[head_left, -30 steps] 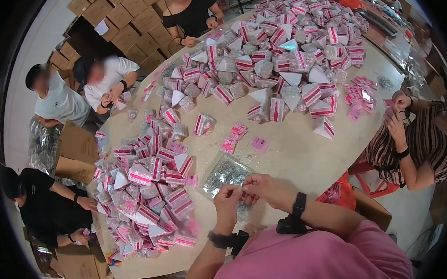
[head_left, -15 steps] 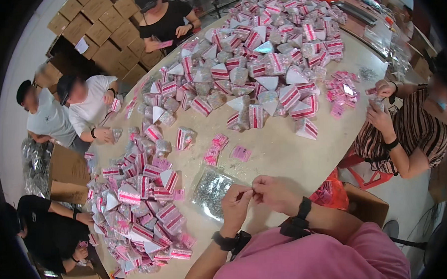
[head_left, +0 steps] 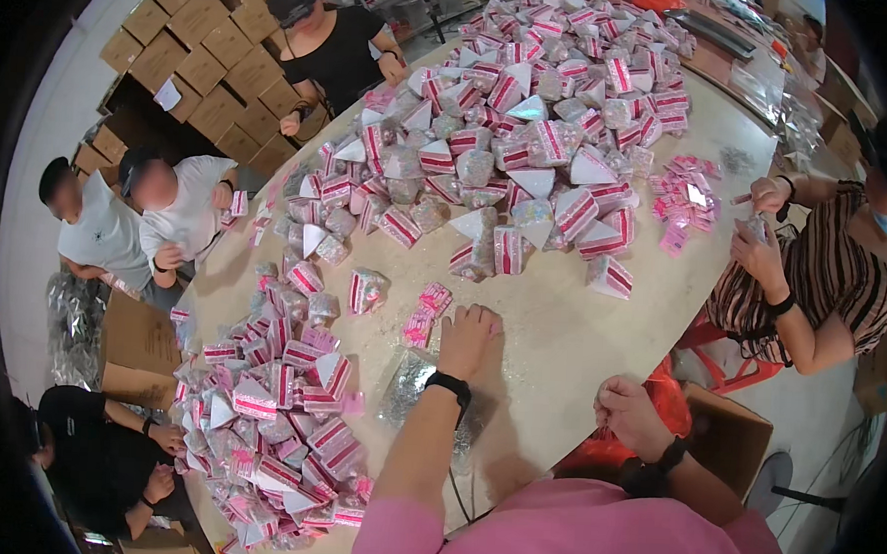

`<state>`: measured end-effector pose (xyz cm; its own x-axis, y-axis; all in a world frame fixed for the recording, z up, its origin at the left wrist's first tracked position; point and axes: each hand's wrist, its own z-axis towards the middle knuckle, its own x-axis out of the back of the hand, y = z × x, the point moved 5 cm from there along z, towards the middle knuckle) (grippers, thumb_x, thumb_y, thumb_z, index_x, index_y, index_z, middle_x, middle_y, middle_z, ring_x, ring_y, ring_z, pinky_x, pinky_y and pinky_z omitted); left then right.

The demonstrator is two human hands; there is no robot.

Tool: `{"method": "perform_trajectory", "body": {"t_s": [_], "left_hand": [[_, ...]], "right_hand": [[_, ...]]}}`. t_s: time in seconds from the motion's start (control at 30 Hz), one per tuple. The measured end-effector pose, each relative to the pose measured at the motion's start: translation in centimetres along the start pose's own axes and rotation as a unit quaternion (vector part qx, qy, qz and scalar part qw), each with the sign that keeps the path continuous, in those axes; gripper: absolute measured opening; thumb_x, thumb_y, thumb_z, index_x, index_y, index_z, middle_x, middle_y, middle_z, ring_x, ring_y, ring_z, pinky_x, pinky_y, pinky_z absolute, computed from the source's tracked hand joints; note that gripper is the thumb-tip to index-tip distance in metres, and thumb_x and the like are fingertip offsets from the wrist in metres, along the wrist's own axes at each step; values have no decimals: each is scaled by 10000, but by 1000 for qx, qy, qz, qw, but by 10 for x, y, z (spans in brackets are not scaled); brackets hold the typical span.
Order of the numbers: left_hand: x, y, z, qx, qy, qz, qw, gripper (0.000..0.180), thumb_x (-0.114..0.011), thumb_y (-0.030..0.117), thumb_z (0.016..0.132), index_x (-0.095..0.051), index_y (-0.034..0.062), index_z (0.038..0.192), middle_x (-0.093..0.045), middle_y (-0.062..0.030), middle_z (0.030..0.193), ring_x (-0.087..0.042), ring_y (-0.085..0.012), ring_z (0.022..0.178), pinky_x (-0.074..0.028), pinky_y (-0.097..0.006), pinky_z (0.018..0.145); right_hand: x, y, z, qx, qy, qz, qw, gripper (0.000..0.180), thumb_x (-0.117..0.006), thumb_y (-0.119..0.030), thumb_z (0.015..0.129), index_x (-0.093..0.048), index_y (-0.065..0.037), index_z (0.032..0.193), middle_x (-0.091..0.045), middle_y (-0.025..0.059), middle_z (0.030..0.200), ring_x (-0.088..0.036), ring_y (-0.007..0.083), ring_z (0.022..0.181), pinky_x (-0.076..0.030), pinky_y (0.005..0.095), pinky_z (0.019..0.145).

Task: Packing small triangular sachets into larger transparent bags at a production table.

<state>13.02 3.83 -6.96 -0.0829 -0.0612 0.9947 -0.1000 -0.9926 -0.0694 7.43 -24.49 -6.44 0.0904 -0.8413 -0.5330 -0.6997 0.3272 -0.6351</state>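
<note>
My left hand (head_left: 466, 341) reaches forward over the table. Its fingers are spread down onto a pink card (head_left: 495, 324), which it mostly covers. Left of its fingertips lies a small cluster of pink cards (head_left: 426, 314). Beneath my left wrist is a clear plastic bag of silvery glitter-like pieces (head_left: 403, 386), partly hidden by the forearm. My right hand (head_left: 631, 418) is held near the table's right edge, fingers closed in a pinch. Whatever is in that pinch is too small to make out.
A large heap of clear packets with pink-striped white labels (head_left: 529, 142) covers the far table; another heap (head_left: 280, 399) lies left. Pink cards (head_left: 687, 194) sit far right. By my right hand are a red plastic bag (head_left: 664, 388) and a carton (head_left: 728, 438). Several people work around the table.
My hands were together above the glitter bag and have parted. The left moved forward onto the single pink card; the right moved right and toward me, beside the red bag.
</note>
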Motion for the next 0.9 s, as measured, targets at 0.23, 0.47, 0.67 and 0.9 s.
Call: {"method": "perform_trajectory", "body": {"t_s": [0.23, 0.47, 0.67, 0.9], "left_hand": [[19, -19, 3, 66, 49, -228, 970, 365, -605, 36, 740, -513, 27, 1093, -570, -132, 989, -587, -284, 850, -490, -383, 750], [87, 12, -58, 196, 60, -908, 364, 513, -556, -6, 779, -437, 31, 1277, -571, -118, 1146, -594, -289, 1017, -506, -408, 859], [124, 36, -91, 150, 83, -921, 350, 521, -553, -20, 787, -422, 58, 1285, -535, -115, 1229, -538, -296, 1135, -460, -446, 943], [131, 32, -109, 154, 127, -910, 364, 508, -593, -18, 796, -438, 57, 1274, -542, -117, 1214, -532, -282, 1149, -455, -431, 955]], "right_hand": [[-5, -14, -2, 28, -24, -96, 995, 27, -580, -51, 846, -558, -40, 858, -555, 31, 746, -543, 133, 632, -448, 253, 588], [-55, -25, 14, 63, -84, -92, 990, 69, -580, -48, 845, -534, -32, 894, -571, 49, 766, -558, 147, 651, -460, 269, 611], [-104, -23, 15, 43, -145, -22, 988, 84, -592, -94, 870, -546, -31, 898, -587, 55, 813, -574, 147, 718, -467, 285, 662], [-130, 4, 14, -4, -153, -42, 987, 91, -594, -136, 891, -554, -58, 916, -598, 38, 846, -570, 138, 753, -454, 281, 664]]}}
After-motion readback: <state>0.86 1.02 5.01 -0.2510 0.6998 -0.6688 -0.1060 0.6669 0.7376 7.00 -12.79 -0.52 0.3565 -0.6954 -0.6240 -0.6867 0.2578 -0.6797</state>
